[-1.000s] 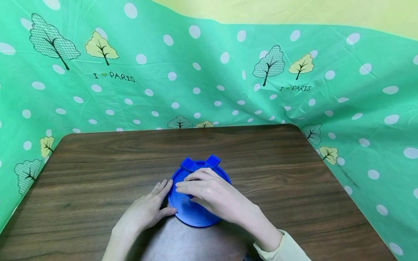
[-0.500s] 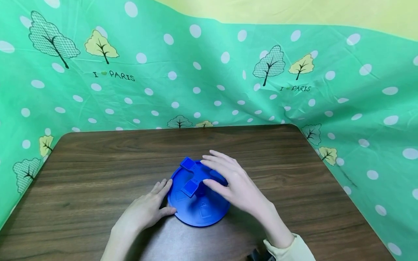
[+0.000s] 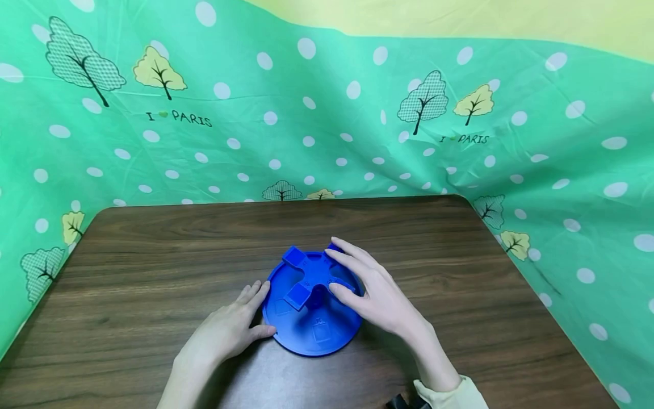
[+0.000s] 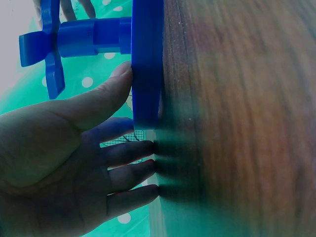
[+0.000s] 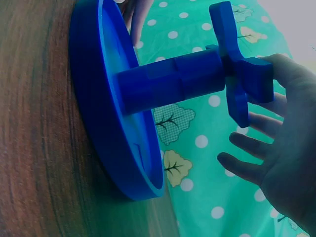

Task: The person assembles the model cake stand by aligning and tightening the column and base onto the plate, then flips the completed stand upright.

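Observation:
A blue round base [image 3: 291,335] lies on the table. From its middle rises a post [image 5: 170,81] topped by a blue four-armed cross piece [image 3: 311,271]. My left hand [image 3: 228,330] rests at the base's left edge. Its thumb touches the rim, and the straight fingers reach down to the tabletop in the left wrist view. My right hand [image 3: 380,295] is at the right side of the cross piece, with fingers spread and loosely bent. In the right wrist view its thumb side meets one arm of the cross; the exact contact is partly hidden.
The dark wood-grain table [image 3: 179,250] surrounds the base. A green dotted cloth [image 3: 306,113] with printed trees hangs behind and beside it. A small black object [image 3: 398,401] shows beside the right sleeve [image 3: 455,395] at the bottom edge.
My right hand has moved from over the middle of the base to the right, uncovering most of the cross piece, and its fingers have spread. The left hand stays at the rim.

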### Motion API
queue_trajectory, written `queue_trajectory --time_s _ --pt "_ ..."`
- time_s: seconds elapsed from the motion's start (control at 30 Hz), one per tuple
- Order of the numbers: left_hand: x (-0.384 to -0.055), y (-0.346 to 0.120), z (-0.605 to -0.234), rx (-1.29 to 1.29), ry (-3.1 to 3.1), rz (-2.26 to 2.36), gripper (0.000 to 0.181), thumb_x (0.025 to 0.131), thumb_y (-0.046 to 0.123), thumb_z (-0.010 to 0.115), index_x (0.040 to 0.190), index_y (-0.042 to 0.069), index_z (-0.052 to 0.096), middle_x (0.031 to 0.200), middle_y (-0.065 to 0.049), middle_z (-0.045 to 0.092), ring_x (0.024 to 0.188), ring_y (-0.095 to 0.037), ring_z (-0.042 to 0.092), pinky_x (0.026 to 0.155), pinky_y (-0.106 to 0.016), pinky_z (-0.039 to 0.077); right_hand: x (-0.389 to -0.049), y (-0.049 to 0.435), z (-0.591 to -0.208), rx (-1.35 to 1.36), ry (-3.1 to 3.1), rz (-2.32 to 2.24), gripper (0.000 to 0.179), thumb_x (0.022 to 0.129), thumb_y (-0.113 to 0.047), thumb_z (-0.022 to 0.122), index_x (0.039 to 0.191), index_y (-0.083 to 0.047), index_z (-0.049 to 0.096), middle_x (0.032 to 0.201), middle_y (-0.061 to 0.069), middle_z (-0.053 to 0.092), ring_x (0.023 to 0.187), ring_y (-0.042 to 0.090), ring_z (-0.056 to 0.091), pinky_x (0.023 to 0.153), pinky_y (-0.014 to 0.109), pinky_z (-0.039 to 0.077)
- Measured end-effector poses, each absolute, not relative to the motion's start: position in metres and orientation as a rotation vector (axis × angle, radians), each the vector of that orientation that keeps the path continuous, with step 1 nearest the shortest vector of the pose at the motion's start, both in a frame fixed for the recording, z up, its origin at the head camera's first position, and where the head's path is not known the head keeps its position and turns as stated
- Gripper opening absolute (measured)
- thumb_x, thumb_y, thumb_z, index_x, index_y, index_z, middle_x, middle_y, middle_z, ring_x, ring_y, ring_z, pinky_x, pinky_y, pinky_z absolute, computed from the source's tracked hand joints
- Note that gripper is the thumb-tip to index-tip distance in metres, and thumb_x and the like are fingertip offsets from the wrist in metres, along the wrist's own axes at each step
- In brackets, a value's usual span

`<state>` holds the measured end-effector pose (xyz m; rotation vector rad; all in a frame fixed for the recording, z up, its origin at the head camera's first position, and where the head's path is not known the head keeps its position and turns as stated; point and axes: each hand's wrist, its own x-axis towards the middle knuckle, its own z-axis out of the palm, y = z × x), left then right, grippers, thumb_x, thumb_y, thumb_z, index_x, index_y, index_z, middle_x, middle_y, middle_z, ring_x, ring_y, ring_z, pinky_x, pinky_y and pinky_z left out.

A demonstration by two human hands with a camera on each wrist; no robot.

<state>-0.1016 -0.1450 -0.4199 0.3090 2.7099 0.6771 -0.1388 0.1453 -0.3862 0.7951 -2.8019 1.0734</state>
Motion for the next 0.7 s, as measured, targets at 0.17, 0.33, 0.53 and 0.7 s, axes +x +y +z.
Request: queue_trajectory --time_s 0.17,0.33,0.53,0.7 --pt "-0.102 -0.1446 -0.4203 0.305 2.71 0.675 0.085 0.094 0.049 0.071 0.162 0.014 0.033 0.168 -0.017 0.033 0.154 -0.04 0.035 0.112 -0.072 0.038 -0.1388 0.1454 -0.3882 0.791 -2.82 1.06 0.06 0.098 -0.042 0.068 0.154 -0.033 0.047 0.169 -0.017 0.028 0.158 0.018 0.03 0.122 0.057 0.038" --pt "-0.103 -0.1441 -0.4209 0.304 2.703 0.676 0.087 0.093 0.049 0.072 0.162 0.014 0.034 0.168 -0.018 0.033 0.154 -0.042 0.034 0.112 -0.072 0.038 -0.1393 0.1454 -0.3901 0.782 -2.827 1.035 0.061 0.098 -0.043 0.068 0.154 -0.027 0.049 0.169 -0.016 0.03 0.157 0.02 0.033 0.12 0.056 0.041" --pt "-0.1036 -0.1443 -0.4231 0.284 2.687 0.69 0.087 0.092 0.048 0.073 0.162 0.015 0.033 0.168 -0.017 0.032 0.155 -0.042 0.032 0.114 -0.072 0.036 -0.1389 0.1444 -0.3913 0.784 -2.82 1.037 0.061 0.099 -0.046 0.067 0.154 -0.029 0.048 0.168 -0.014 0.031 0.156 0.02 0.036 0.119 0.055 0.043" --pt "-0.1042 -0.1437 -0.4235 0.285 2.693 0.686 0.088 0.092 0.049 0.073 0.163 0.016 0.032 0.168 -0.017 0.032 0.155 -0.042 0.032 0.113 -0.073 0.036 -0.1394 0.145 -0.3907 0.787 -2.767 1.097 0.059 0.098 -0.042 0.07 0.152 -0.028 0.052 0.165 -0.009 0.037 0.154 0.022 0.039 0.118 0.054 0.045"
